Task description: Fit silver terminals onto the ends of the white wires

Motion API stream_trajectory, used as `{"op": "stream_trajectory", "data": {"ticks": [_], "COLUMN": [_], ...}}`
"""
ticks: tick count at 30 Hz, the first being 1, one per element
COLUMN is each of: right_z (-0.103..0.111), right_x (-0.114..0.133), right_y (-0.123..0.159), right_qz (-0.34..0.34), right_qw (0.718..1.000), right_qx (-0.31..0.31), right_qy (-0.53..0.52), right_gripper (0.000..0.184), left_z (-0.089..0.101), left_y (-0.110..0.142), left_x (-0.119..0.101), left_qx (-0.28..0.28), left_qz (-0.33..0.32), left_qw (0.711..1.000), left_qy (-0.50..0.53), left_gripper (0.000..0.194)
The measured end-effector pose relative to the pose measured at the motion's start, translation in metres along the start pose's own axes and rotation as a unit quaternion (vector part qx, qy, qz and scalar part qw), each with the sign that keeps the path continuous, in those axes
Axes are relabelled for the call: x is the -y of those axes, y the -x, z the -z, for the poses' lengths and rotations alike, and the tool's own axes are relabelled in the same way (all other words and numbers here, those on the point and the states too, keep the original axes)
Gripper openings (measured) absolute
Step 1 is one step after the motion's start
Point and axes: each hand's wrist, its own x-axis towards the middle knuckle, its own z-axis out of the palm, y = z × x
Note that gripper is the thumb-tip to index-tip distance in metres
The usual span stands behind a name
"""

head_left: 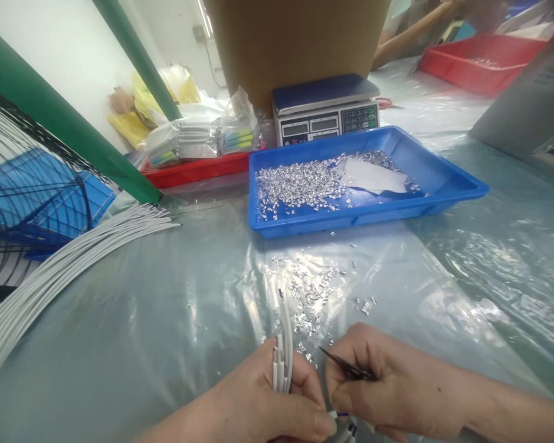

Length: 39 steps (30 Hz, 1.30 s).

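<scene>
My left hand (277, 400) is closed around a small bundle of white cables (282, 363), whose cut ends point up past the fingers. Its thumb and forefinger pinch one cable end near the bottom of the view. My right hand (378, 381) grips slim black tweezers (351, 369), the tip pointing up and left. Right thumb and fingers meet at that same cable end, where a bit of dark blue wire (341, 415) shows. Small silvery foil scraps (311, 289) lie on the plastic-covered table (166, 307) just beyond both hands.
A blue tray (305, 221) holds many foil pieces and a white sheet. Behind it stands a weighing scale (325, 111). Long white cables (74, 258) curve along the left, by a green post (64, 111). Farther right are a red tray (480, 61) and another person's arm (415, 31).
</scene>
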Motion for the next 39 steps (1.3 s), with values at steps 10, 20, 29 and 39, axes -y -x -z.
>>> {"op": "stream_trajectory", "data": {"ticks": [10, 20, 29, 39], "right_z": [0.002, 0.0, 0.002, -0.001], "right_x": [-0.009, -0.006, 0.003, 0.009], "right_y": [-0.005, -0.006, 0.001, 0.003], "right_qz": [-0.02, -0.034, -0.031, 0.112], "right_qw": [0.993, 0.989, 0.987, 0.958], "right_qx": [-0.006, -0.022, -0.118, -0.247], "right_qy": [-0.113, -0.142, -0.103, 0.092], "right_gripper": [0.01, 0.006, 0.008, 0.02], "left_z": [0.002, 0.004, 0.008, 0.011], "left_y": [-0.003, -0.006, -0.008, -0.006], "left_x": [0.002, 0.0, 0.004, 0.001], "left_qx": [-0.019, -0.019, -0.014, 0.028], "left_qz": [-0.059, -0.048, -0.059, -0.064], "left_qw": [0.998, 0.998, 0.998, 0.998], "left_qy": [0.03, 0.025, 0.028, -0.007], "left_gripper": [0.024, 0.038, 0.045, 0.038]}}
